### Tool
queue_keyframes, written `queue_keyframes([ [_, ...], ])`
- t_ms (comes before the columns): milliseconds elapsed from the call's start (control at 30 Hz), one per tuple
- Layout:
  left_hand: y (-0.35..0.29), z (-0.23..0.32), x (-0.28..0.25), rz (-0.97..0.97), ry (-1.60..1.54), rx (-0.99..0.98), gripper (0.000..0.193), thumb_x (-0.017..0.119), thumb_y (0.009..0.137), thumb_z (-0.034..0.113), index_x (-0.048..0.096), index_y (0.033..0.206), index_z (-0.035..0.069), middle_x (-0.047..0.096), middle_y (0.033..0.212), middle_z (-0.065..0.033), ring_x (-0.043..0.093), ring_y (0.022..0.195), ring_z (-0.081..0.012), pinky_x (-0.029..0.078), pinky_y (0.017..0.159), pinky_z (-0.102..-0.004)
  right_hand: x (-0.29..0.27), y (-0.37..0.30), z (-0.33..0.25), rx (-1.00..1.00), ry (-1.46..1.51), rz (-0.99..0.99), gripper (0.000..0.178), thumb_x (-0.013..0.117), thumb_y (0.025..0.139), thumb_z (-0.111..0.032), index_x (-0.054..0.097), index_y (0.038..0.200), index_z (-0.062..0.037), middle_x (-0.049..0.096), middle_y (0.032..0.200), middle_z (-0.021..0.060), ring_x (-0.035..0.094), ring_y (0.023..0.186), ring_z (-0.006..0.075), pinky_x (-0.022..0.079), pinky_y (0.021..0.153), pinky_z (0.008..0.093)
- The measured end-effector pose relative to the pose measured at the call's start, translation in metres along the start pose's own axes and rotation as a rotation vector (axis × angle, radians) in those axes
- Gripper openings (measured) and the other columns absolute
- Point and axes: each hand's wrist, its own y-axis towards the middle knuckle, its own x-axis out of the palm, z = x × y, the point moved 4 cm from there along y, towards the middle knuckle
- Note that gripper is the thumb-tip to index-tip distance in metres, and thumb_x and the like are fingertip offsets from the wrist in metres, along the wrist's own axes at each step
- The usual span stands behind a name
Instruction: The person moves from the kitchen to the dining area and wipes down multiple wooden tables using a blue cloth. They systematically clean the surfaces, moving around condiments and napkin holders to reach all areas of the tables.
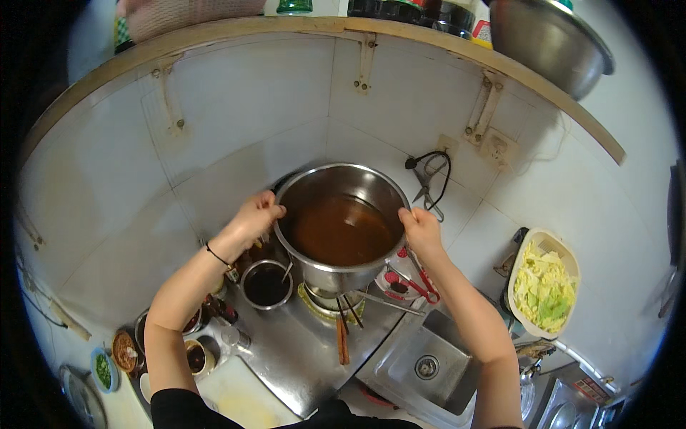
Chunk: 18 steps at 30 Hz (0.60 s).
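Note:
A deep stainless steel pot of reddish-brown liquid is between my hands, near the wall corner. My left hand grips its left rim, fingers closed. On the opposite side my right hand is closed on the right rim. The pot looks raised over the counter, though its base is partly hidden. Just in front of it sits a small bowl on a yellow-green cloth, with dark chopsticks and a wooden-looking handle beside it. A steel bowl of dark liquid stands below my left wrist.
A sink lies front right, a cutting board front left. Seasoning bowls, including chopped greens, crowd the left. Cut cabbage fills a pale basket. Scissors and a black cord hang on the wall under a wooden shelf.

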Motion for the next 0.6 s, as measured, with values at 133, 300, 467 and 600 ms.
queue_keyframes([
  [133,0.070,0.001,-0.032,0.067,0.095,-0.038,0.027,0.062,0.083,0.008,0.040,0.068,0.011,0.039,0.061,0.0030,0.038,0.052,-0.0087,0.030,0.046,-0.0264,0.049,0.074,-0.004,0.026,-0.105,-0.020,0.042,0.057,0.084,-0.034,0.048,0.063,0.0011,0.052,0.057,0.0174,0.050,0.055,0.0290,0.042,0.058,0.0418],
  [300,0.146,-0.024,-0.063,0.055,0.165,-0.023,0.021,0.062,0.082,0.009,0.047,0.068,0.011,0.043,0.061,0.0022,0.042,0.053,-0.0090,0.030,0.045,-0.0261,0.098,0.134,0.006,0.037,-0.196,-0.051,0.041,0.055,0.084,-0.036,0.051,0.065,0.0005,0.059,0.069,0.0200,0.057,0.068,0.0358,0.044,0.066,0.0441],
  [467,0.196,-0.045,-0.079,0.095,0.253,-0.022,0.018,0.062,0.082,0.013,0.049,0.070,0.011,0.046,0.063,0.0026,0.043,0.054,-0.0095,0.031,0.045,-0.0256,0.132,0.170,0.015,0.037,-0.265,-0.090,0.040,0.054,0.085,-0.036,0.057,0.070,0.0002,0.063,0.079,0.0215,0.060,0.079,0.0394,0.045,0.071,0.0458],
  [600,0.221,-0.061,-0.081,0.133,0.274,-0.025,0.016,0.062,0.082,0.014,0.050,0.072,0.011,0.047,0.064,0.0030,0.042,0.054,-0.0095,0.031,0.046,-0.0252,0.154,0.192,0.035,0.046,-0.342,-0.100,0.038,0.052,0.087,-0.037,0.061,0.078,-0.0003,0.064,0.087,0.0214,0.060,0.087,0.0395,0.046,0.076,0.0455],
])
